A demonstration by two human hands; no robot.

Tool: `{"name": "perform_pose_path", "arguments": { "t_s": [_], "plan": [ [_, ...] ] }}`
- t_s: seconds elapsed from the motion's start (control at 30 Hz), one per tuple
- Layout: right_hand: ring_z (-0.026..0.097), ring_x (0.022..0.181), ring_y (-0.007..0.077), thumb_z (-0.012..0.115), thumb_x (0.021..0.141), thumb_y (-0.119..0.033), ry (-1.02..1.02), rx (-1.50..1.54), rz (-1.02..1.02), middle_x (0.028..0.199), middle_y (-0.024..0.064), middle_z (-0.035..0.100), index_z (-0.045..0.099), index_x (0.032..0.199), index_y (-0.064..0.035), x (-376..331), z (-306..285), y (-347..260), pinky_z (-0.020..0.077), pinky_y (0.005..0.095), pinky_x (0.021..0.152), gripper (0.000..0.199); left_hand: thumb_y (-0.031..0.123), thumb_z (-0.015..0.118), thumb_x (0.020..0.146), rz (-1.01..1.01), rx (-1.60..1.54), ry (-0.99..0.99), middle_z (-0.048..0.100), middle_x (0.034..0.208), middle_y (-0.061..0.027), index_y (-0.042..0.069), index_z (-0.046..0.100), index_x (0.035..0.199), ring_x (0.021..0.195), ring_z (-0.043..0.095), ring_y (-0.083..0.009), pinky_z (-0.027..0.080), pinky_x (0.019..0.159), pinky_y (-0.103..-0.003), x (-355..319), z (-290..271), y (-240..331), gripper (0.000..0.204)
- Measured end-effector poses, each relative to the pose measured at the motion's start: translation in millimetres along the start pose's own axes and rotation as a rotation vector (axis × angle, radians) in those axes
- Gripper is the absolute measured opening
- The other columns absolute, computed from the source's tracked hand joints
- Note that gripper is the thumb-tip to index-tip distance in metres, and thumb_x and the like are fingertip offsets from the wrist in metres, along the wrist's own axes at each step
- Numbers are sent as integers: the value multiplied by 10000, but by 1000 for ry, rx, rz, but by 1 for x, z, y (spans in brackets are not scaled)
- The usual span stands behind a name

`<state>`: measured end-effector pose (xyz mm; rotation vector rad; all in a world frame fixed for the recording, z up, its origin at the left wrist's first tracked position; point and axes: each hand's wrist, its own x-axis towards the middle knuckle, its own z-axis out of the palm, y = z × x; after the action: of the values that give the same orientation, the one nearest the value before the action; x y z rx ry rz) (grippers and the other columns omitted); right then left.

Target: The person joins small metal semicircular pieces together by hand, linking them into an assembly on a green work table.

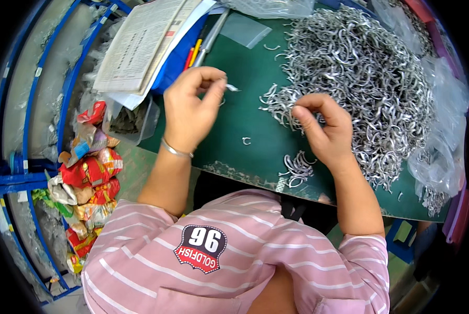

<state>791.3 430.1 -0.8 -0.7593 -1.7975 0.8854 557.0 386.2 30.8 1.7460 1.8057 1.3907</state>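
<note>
My left hand (191, 107) is raised over the green table (245, 118) and pinches a small curved silver metal piece (231, 87) between thumb and fingertips. A thin bracelet rings its wrist. My right hand (322, 128) rests at the near edge of a big heap of silver metal hooks (360, 78), its fingers curled together; whether it grips a piece I cannot tell. One loose hook (246, 140) lies between the hands. A small cluster of hooks (297, 168) sits below my right wrist.
A stack of papers (143, 42) and pens (193, 52) lie at the table's far left. Clear plastic bags (444, 152) line the right edge. A bag of dark parts (130, 121) hangs at the left corner. Colourful snack wrappers (85, 183) pile beside blue shelving (30, 110).
</note>
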Motion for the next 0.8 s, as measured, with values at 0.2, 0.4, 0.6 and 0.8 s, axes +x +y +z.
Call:
{"name": "perform_pose_path", "arguments": {
  "t_s": [0.2, 0.4, 0.6, 0.8],
  "plan": [
    [601, 673, 107, 689, 862, -63, 21, 4, 38, 769, 49, 652, 651, 908, -4, 2, 0, 0, 487, 239, 627, 84, 5, 668, 812, 46, 455, -279, 663, 826, -86, 20, 698, 948, 716, 631, -166, 505, 662, -274, 2, -29, -47, 139],
    [607, 687, 96, 676, 873, -58, 87, 56, 82, 788, 50, 663, 653, 918, 0, 2, -1, 8, 491, 234, 636, 77, 18, 706, 786, 232, 188, -322, 619, 840, -82, 25, 688, 915, 704, 608, -178, 492, 653, -266, 5, 11, -16, 130],
    [617, 680, 108, 675, 863, -47, 59, 40, 72, 784, 63, 662, 651, 909, 3, 4, -2, 3, 497, 241, 620, 72, 3, 693, 784, 342, 179, -442, 570, 845, -120, 21, 623, 936, 723, 612, -263, 496, 645, -358, -4, 57, -16, 168],
    [619, 640, 146, 688, 837, -39, -4, -21, 37, 771, 84, 657, 654, 909, -1, 3, -3, 2, 496, 256, 597, 88, -18, 651, 852, -345, -427, -534, 618, 819, -54, 2, 584, 1067, 651, 584, -130, 494, 603, -254, -7, 52, -10, 226]
  ]
}}
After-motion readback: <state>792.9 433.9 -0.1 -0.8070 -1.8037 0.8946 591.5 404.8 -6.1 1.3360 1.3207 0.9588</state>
